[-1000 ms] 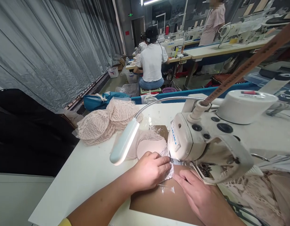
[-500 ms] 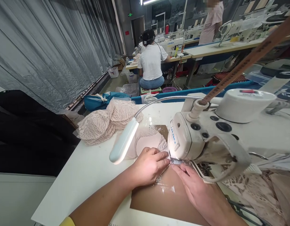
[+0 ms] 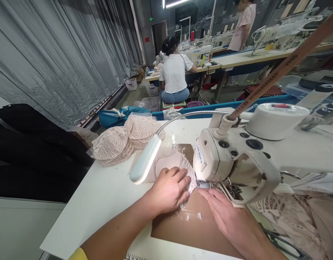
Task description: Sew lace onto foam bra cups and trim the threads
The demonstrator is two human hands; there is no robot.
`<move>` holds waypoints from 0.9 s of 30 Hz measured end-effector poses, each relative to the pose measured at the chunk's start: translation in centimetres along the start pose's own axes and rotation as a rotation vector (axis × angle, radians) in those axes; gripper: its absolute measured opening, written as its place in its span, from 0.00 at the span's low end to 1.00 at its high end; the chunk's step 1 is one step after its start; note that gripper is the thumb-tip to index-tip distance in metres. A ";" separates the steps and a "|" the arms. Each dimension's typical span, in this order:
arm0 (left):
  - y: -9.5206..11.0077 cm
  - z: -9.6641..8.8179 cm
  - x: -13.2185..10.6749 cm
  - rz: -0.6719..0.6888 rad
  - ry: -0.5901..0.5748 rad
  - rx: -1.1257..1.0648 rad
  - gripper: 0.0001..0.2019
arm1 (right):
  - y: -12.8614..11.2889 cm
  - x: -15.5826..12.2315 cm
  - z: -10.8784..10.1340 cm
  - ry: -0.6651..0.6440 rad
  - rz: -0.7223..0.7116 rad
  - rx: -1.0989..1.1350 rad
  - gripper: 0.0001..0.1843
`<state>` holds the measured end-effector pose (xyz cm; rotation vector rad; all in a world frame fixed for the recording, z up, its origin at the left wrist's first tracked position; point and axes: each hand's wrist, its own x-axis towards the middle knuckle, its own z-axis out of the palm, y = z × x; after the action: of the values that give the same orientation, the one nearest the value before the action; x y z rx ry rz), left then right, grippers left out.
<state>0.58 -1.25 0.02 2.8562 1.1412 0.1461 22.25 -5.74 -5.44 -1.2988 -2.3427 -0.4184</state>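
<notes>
On the white tabletop [image 3: 106,202], laying bent left hand [image 3: 170,189] over pale-pink rounded lace cup [image 3: 168,161] beside the white metal sewing machine [image 3: 213,155], resting right hand [image 3: 228,213] on flat brown sheet [image 3: 193,231], with pinching by either grip impossible to tell.

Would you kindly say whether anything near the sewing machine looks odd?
Nothing looks spilled or damaged; only the lace fabric right of the sewing machine seems untidy, lying bunched up, unlike the stacked lace pieces.

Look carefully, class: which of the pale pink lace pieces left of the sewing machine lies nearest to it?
The piece under the person's left hand, its lace edge beside the sewing machine; the others lie in two stacks farther left.
</notes>
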 end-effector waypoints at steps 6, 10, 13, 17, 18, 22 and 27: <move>1.2 -2.8 -1.4 -0.098 -0.216 -0.082 0.18 | 0.2 0.5 -0.4 0.076 0.007 0.030 0.20; 1.4 -2.0 -1.6 -0.033 -0.157 -0.162 0.17 | 0.3 0.4 -0.4 0.078 0.009 0.042 0.21; 1.4 -1.3 -1.9 0.091 -0.105 -0.240 0.17 | 0.4 0.2 -0.3 0.040 0.039 0.086 0.20; 1.6 -1.1 -2.6 0.167 -0.123 -0.275 0.14 | 0.4 0.2 -0.6 -0.049 0.069 0.172 0.20; 1.7 -1.0 -2.7 0.174 -0.130 -0.274 0.13 | 0.3 0.3 -0.7 -0.062 0.073 0.192 0.20; 1.5 -0.4 -2.5 0.138 -0.084 -0.278 0.08 | 0.1 0.5 -1.0 -0.080 0.067 0.258 0.19; -0.3 0.0 -1.5 -0.078 -0.114 -0.679 0.10 | -0.1 0.2 -0.6 -0.092 0.085 0.247 0.18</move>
<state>-0.75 -2.04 -0.07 2.1916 0.9439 0.2954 22.22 -5.88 -4.86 -1.3158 -2.3153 -0.0409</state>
